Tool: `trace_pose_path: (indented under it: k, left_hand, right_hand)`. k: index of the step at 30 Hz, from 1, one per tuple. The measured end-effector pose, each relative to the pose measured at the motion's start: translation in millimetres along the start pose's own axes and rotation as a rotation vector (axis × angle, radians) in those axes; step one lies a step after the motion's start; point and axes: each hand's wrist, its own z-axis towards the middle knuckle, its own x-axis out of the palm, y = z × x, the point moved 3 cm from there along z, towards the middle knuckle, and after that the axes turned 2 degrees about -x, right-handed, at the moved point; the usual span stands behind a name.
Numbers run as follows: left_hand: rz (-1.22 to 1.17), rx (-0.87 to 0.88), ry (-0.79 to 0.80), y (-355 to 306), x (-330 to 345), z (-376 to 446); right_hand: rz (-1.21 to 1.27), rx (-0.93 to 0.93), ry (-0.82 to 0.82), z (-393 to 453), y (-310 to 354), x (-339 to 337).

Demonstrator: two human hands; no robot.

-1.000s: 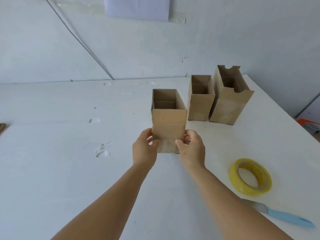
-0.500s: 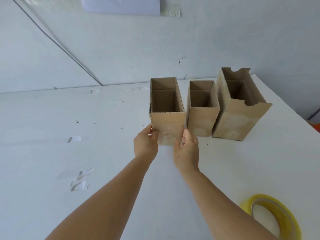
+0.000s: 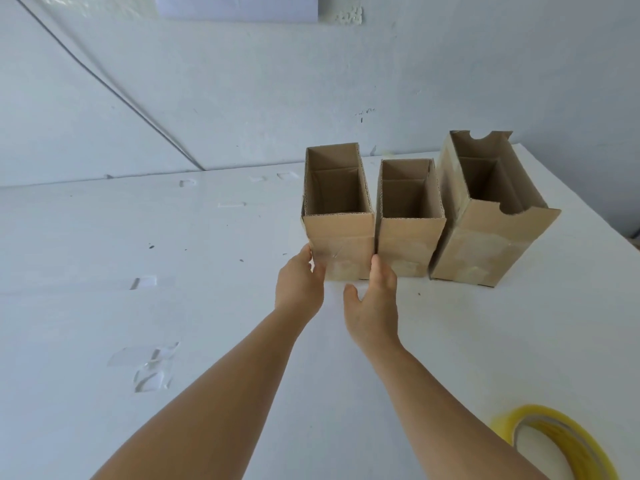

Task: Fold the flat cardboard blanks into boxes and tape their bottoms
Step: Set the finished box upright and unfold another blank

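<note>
Three folded cardboard boxes stand upright and open-topped in a row on the white table. The left box touches the middle box; a taller box with notched flaps stands to the right. My left hand rests against the left box's lower left side, fingers fairly straight. My right hand touches the box's lower right corner with straight fingers, thumb spread away. Clear tape shows on the lower front of the boxes.
A yellow tape roll lies at the bottom right near the table's edge. Scraps of clear tape stick to the table on the left. The wall rises just behind the boxes.
Both hands pushed the left box away from me until it stood beside the middle box. My right hand has loosened its hold and its fingers have straightened.
</note>
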Motion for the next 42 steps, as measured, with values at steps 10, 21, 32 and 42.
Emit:
trace_pose_path:
  k: [10,21,32,42]
  left_hand:
    - [0.682,0.23,0.165,46.3,-25.1,-67.5]
    - [0.614,0.121,0.056,145.7,-147.4,-191.4]
    - [0.629,-0.012,-0.1,256.5,-305.6,-317.5]
    - [0.624,-0.124,-0.235,327.7,-407.8,-359.2]
  right_hand:
    - [-0.539,-0.247,0.286,-51.3,-0.5,11.0]
    - [-0.613,-0.428,0.477,-185.6,73.1,70.6]
    - [-0.539,-0.661,0.547,-334.0,186.5,165.6]
    - [-0.511,-0.778,0.606,-395.4,269.0,235.5]
